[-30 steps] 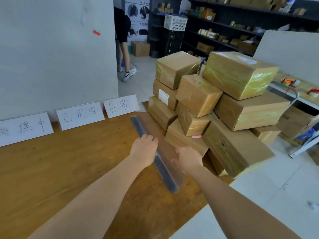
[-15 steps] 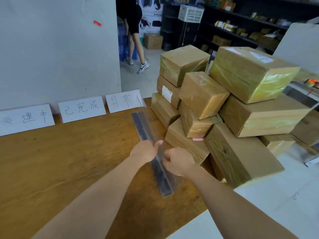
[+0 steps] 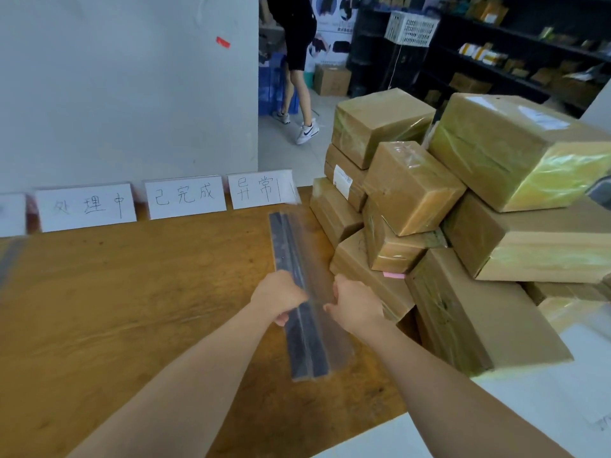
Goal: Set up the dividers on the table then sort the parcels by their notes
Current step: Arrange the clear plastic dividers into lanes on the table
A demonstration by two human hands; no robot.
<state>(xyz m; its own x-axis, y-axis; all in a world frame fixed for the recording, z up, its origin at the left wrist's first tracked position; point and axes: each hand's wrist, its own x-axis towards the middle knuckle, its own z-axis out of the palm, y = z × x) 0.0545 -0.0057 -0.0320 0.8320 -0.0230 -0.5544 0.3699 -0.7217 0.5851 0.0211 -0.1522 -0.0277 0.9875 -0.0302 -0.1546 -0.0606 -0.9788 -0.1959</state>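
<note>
2 forearms come in from 6 o'clock over the wooden table [image 3: 99, 325] and meet on 1 divider [image 3: 307, 352], a long clear strip with a dark base. It runs from its near end at 6 o'clock toward 12 o'clock, leaning slightly to 11. The left hand [image 3: 277, 297] grips it about halfway along from the 9 o'clock side, fingers curled round its edge. The right hand [image 3: 355, 305] grips the same stretch from the 3 o'clock side, fingers curled in and pinching the clear sheet. Whether the strip touches the wood or is held just above it cannot be told. At 3 o'clock of the divider, just beside it, the parcels [image 3: 413, 190] are heaped at the table's right end, brown boxes wrapped in glossy tape and piled several high. 1 pink note [image 3: 393, 275] sticks out between 2 low boxes near the right hand. Beyond the divider's far end, 3 white cards [image 3: 185, 196] with handwritten characters stand in a row against a grey wall [image 3: 115, 94]; part of a 4th shows at 9 o'clock. Farther off, toward 12 o'clock, a person [image 3: 297, 44] in black stands on the floor. At 1 o'clock a white crate [image 3: 411, 28] sits by dark shelves [image 3: 512, 54] holding small boxes.
</note>
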